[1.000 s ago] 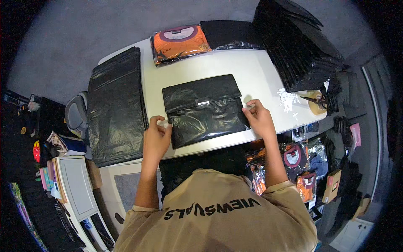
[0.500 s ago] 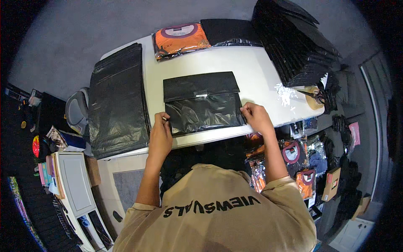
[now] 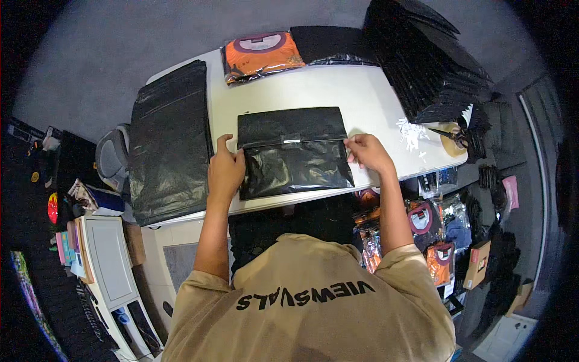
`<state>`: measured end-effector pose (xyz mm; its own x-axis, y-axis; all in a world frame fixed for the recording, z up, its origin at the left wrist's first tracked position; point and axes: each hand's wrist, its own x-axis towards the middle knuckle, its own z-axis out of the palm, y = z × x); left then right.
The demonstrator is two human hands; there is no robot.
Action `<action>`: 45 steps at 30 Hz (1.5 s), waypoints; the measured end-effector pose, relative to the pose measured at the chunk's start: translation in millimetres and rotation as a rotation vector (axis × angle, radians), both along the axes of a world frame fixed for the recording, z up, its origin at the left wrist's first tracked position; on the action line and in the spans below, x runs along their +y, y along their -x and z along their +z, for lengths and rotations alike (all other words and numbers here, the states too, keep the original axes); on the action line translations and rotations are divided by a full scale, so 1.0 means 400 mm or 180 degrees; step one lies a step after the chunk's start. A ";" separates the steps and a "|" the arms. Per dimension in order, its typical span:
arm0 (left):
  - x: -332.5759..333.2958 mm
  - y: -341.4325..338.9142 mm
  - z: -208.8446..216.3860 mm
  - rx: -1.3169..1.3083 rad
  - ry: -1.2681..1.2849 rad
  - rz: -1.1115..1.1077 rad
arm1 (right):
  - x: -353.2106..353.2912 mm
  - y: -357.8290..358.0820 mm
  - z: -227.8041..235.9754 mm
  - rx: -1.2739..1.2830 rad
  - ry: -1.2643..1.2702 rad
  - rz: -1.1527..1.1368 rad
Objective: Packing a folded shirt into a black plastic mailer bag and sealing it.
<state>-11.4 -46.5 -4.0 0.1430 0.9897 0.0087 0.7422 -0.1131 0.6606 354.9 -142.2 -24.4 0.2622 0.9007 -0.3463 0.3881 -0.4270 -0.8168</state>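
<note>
A black plastic bag (image 3: 295, 166), folded into a flat rectangle, lies near the front edge of the white table. Its upper part is turned down as a flap (image 3: 292, 123), with a small clear piece like tape (image 3: 291, 141) at the middle of the flap's edge. At the bag's left side is my left hand (image 3: 226, 172), thumb by the edge and index finger raised apart from it. My right hand (image 3: 368, 153) pinches the right side where the flap ends.
Long black plastic bags (image 3: 172, 139) lie stacked at the left. Along the back are a wrapped orange shirt (image 3: 262, 57) and black sheets (image 3: 332, 45). A tall black stack (image 3: 422, 66) stands at back right, near white scraps (image 3: 411, 134), scissors (image 3: 449, 134) and a tape roll (image 3: 452, 148).
Both hands have slid up the sides of the bag, away from me, to about the flap's edge. My left index finger has straightened, and the bag sits slightly closer to me.
</note>
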 end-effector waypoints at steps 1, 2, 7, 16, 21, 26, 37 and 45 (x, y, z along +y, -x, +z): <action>0.004 -0.006 -0.004 0.0000 -0.0001 -0.0015 | 0.003 -0.001 -0.006 0.0000 -0.0001 -0.0015; 0.008 -0.014 -0.012 0.0071 -0.0023 -0.0014 | 0.006 -0.003 -0.012 -0.0062 0.0014 0.0009; -0.002 -0.016 -0.048 0.0343 -0.0309 -0.0135 | 0.006 -0.006 -0.020 -0.0142 -0.0043 0.0053; 0.013 -0.017 -0.035 0.0864 -0.1112 -0.0297 | -0.004 0.003 -0.001 -0.1404 -0.0515 0.0149; 0.075 -0.117 -0.033 0.0364 -0.1588 -0.1580 | 0.100 0.182 0.036 -0.2031 -0.2012 0.0131; 0.093 -0.182 -0.081 0.1108 -0.1075 -0.1658 | 0.150 0.229 -0.036 -0.2649 -0.1300 0.0916; 0.125 -0.027 -0.098 0.0975 -0.1173 -0.0679 | 0.091 0.088 -0.066 -0.2508 -0.0909 0.0625; 0.117 0.045 -0.027 0.0289 0.0105 0.0074 | 0.051 0.128 -0.005 -0.1870 -0.1270 0.0329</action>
